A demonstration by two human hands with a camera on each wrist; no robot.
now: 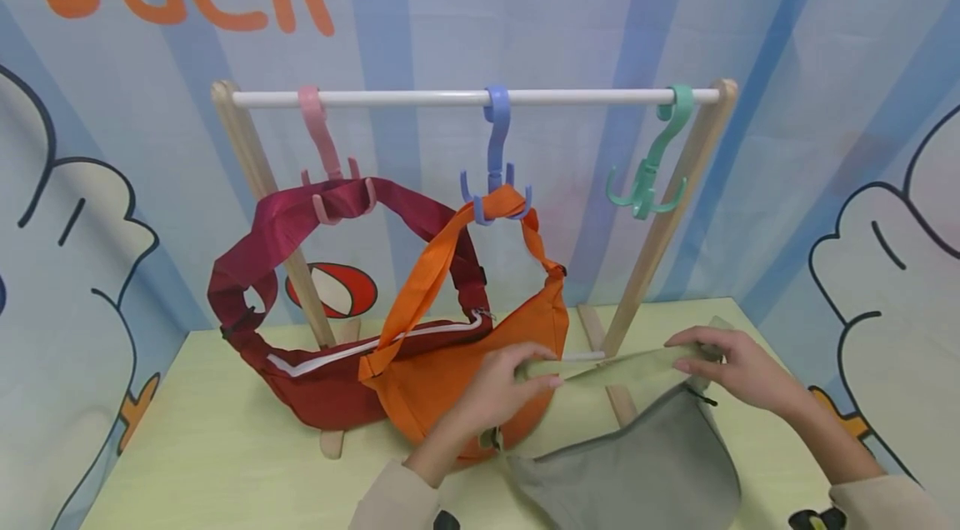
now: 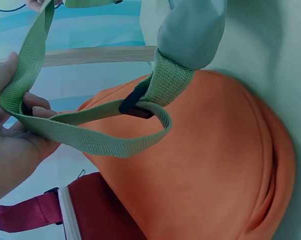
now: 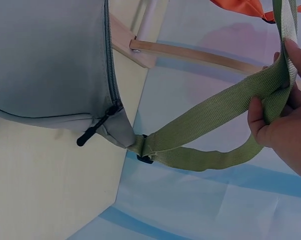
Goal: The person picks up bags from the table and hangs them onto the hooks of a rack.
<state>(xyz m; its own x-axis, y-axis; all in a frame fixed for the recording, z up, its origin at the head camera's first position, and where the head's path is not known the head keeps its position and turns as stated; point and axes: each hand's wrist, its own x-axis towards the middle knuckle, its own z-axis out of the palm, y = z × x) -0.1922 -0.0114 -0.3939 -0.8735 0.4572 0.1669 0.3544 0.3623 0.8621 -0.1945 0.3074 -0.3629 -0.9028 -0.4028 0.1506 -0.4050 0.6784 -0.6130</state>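
A grey bag (image 1: pixel 637 472) with a dark zipper is at the front right, and its pale green strap (image 1: pixel 630 367) is stretched between both hands. My left hand (image 1: pixel 498 384) grips the strap's left part, in front of the orange bag (image 1: pixel 450 367). The webbing runs between thumb and curled fingers, and a dark buckle (image 2: pixel 135 102) shows near the bag's end in the left wrist view. At the right end, my right hand (image 1: pixel 738 363) pinches the strap. In the right wrist view, the doubled strap (image 3: pixel 210 112) leads to the bag's zipper end.
A rack with a white bar (image 1: pixel 405 98) and wooden posts stands behind. A pink hook (image 1: pixel 322 138) carries a dark red bag (image 1: pixel 330 388); a blue hook (image 1: pixel 497 138) carries the orange bag. The green hook (image 1: pixel 645 180) hangs at the right, with nothing on it.
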